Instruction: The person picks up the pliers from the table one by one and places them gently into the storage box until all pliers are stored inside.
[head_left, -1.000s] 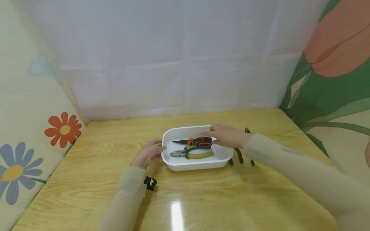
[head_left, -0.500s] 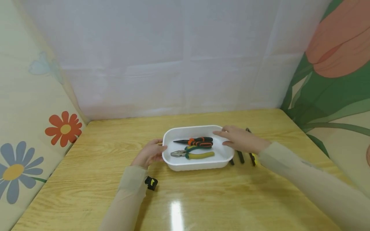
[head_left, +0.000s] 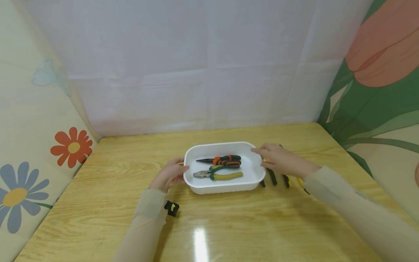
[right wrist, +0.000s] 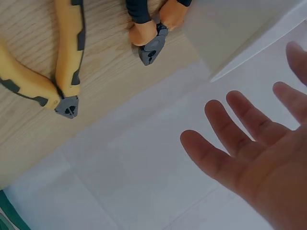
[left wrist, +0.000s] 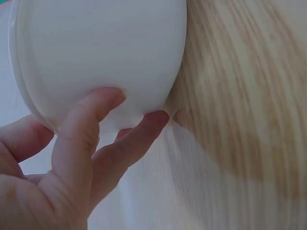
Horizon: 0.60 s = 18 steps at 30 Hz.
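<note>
A white plastic tray (head_left: 216, 188) sits mid-table. Across it lie long-nose pliers (head_left: 226, 160) with black and orange handles, and combination pliers (head_left: 226, 176) with green and yellow handles. My left hand (head_left: 168, 174) holds the tray's left end; in the left wrist view, several fingers press the outer wall (left wrist: 120, 48). Above the tray's right end hovers my right hand (head_left: 281, 160); its fingers are spread and hold nothing in the right wrist view. Below that hand are yellow-and-black-handled pliers (right wrist: 69, 43) and black-and-orange-handled pliers (right wrist: 148, 36) on the table, partly hidden in the head view.
The wooden table (head_left: 131, 153) ends at a white cloth (head_left: 163, 91) at the back. Flower-patterned panels stand on the left (head_left: 29, 109) and right (head_left: 386, 120). A small black and yellow object (head_left: 171, 208) shows beside the left wrist.
My right hand has drawn back to the right, from over the pliers in the tray to the tray's right end. The left hand and the tray stay almost still.
</note>
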### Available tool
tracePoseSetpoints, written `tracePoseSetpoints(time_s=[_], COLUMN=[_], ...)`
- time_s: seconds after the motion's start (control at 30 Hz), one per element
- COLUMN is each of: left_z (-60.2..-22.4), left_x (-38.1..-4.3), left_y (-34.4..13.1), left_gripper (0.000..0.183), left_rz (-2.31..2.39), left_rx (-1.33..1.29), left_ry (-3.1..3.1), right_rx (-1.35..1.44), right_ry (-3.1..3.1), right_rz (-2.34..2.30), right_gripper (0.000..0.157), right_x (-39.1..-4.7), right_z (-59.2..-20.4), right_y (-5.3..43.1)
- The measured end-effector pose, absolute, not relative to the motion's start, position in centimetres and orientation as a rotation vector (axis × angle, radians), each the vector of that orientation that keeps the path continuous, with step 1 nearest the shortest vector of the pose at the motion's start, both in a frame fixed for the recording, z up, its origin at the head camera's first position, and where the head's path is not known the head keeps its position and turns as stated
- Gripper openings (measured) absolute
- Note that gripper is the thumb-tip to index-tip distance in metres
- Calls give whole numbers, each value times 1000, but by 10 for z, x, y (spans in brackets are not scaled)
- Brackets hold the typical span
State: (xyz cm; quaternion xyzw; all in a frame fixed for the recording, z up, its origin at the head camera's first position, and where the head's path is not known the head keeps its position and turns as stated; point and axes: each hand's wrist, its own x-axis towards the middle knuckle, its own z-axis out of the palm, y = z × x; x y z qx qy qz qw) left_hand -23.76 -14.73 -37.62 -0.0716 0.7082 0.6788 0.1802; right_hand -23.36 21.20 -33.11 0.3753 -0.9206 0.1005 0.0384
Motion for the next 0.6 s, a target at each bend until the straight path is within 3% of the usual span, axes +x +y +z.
tracePoseSetpoints(time_s=[0.6], left_z=[-378], left_x=[-239], left_y=[-145], left_gripper=[47], left_rz=[1931], left_rx=[-195], left_ry=[1995], right_rx=[810], right_ry=[-2955], right_rz=[332], right_gripper=[56], right_x=[-216], right_z=[-331], right_y=[234])
